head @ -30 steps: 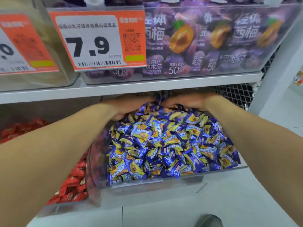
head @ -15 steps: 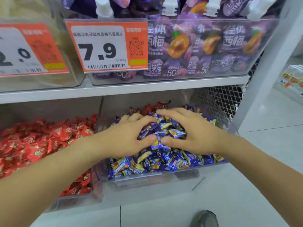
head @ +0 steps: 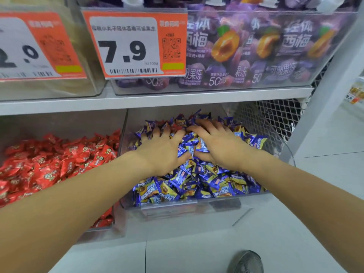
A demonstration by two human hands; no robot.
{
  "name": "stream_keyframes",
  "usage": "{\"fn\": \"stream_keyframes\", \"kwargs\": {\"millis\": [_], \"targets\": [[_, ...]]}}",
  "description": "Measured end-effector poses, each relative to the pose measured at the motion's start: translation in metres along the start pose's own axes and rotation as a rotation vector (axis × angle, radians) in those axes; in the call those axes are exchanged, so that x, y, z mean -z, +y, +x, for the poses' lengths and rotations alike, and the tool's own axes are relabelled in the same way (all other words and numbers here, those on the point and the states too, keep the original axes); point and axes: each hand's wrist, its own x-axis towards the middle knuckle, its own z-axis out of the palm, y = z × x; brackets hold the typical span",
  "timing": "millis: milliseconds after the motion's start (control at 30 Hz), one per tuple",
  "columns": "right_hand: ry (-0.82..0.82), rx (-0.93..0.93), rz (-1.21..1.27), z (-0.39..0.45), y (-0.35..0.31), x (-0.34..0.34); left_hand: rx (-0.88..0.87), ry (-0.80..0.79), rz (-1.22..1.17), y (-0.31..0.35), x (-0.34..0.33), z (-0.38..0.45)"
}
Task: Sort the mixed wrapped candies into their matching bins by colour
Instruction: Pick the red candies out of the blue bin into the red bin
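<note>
Both hands are lying palm-down, fingers spread, on the blue candies (head: 197, 184) in the right bin (head: 197, 208): left hand (head: 161, 152), right hand (head: 218, 146), neither grip closing; red candies (head: 49, 164) are filling the left bin; the far price tag (head: 136, 44) is reading "7.9".

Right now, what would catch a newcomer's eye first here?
Two hands, left and right, pressed flat into a bin of blue candies on the lower shelf. Beside it on the left lies a bin of red candies, and above hangs an orange price tag reading 7.9.
</note>
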Motion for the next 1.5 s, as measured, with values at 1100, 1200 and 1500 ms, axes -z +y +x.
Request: {"fn": "stream_keyframes", "kwargs": {"millis": [1100, 1200, 1500], "targets": [[-0.095, -0.105, 0.486, 0.039, 0.026, 0.034, -0.056, 0.028, -0.533, -0.013, 0.031, 0.038], [0.019, -0.008, 0.478, 0.018, 0.02, 0.04, -0.161, 0.162, -0.469, -0.009, 0.031, 0.02], [-0.076, -0.044, 0.494, -0.029, 0.013, 0.066, -0.207, 0.056, -0.484, -0.014, 0.047, -0.014]]}}
